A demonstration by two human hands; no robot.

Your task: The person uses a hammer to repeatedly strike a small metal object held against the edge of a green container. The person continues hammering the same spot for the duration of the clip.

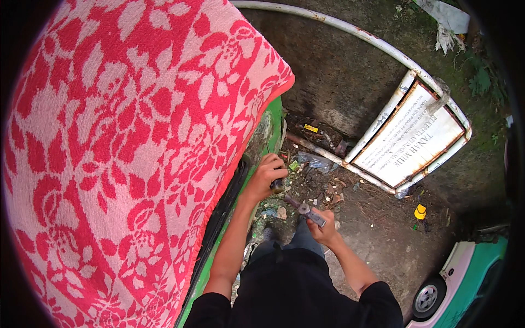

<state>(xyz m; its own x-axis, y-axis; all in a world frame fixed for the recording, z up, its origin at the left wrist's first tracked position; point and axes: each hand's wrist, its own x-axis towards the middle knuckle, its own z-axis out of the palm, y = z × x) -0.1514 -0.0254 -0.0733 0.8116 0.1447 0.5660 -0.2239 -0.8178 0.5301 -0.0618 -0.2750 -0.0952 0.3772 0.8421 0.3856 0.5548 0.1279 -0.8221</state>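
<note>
My left hand (pixel 266 174) is closed round the dark handle of what looks like a screwdriver (pixel 278 186). Its thin shaft points away from me, at the edge of a green vehicle body (pixel 272 117) with a worn grey patch. In my right hand (pixel 326 229) is a hammer (pixel 313 215), its grey metal head turned toward the butt of the handle, a small gap between them. My fingers hide the hammer's grip. A red and pink floral blanket (pixel 126 136) covers most of the vehicle, left of my left arm.
A rusty white tubular frame (pixel 377 41) with a white sign panel (pixel 413 134) leans at the right. Litter, including a clear plastic bag (pixel 317 162) and a yellow piece (pixel 420 211), lies on the dirt. A green and white vehicle (pixel 459 279) stands at the lower right.
</note>
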